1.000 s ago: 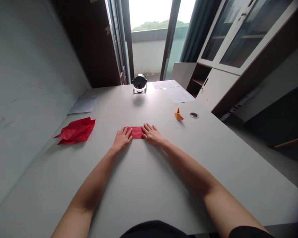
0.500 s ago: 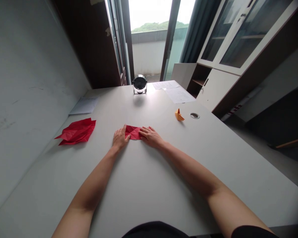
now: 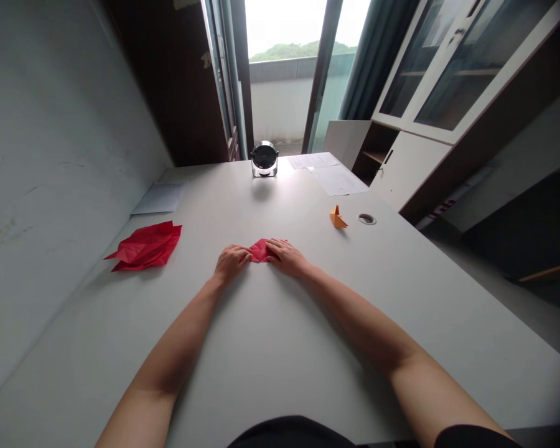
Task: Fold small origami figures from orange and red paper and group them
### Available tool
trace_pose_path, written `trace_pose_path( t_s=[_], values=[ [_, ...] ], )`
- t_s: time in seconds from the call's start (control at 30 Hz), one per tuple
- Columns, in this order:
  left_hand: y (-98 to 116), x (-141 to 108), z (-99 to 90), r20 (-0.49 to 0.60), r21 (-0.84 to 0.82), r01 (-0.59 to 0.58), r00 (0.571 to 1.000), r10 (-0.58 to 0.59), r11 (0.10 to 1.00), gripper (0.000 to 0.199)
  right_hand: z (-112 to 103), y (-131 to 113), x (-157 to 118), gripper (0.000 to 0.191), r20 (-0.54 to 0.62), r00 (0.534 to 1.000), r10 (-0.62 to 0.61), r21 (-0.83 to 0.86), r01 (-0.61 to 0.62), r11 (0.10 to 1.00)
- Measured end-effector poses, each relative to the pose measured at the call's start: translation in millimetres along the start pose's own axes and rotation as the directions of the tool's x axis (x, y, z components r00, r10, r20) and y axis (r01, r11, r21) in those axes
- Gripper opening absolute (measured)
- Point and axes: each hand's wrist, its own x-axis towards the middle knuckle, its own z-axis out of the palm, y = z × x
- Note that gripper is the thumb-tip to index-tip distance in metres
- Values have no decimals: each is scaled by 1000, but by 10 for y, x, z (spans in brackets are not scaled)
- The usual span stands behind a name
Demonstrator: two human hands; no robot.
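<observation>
A small folded piece of red paper (image 3: 260,251) lies flat on the white table (image 3: 261,348) between my hands. My left hand (image 3: 232,261) grips its left edge, with the fingers closed together and the thumb at the paper. From the right, my right hand (image 3: 287,256) rests on the paper with its fingers stretched out flat, hiding the paper's right part. Farther left lies a larger sheet of crumpled red paper (image 3: 147,247). An orange folded paper figure (image 3: 338,218) stands to the right, beyond my right hand.
A round black and silver device (image 3: 264,159) stands at the table's far edge. White papers (image 3: 336,179) lie at the back right, more sheets (image 3: 159,198) at the back left. A round cable hole (image 3: 366,219) is near the right edge. A wall borders the left side.
My left hand has moved slightly right, and its fingers have closed at the red paper. The paper's left part is now folded inward, so less of it spans between my hands.
</observation>
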Motion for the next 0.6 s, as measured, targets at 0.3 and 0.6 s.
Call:
trace_pose_path(
  t_s=[0.3,0.6],
  values=[
    [-35,-10,23,-24,118,212,977,-210,970,33,-22,-16,-23,49,-63,990,125,-109,-131,985],
    [-78,-1,47,15,77,207,978,-209,975,27,-31,121,5,51,-198,944,263,-10,-270,963]
  ],
)
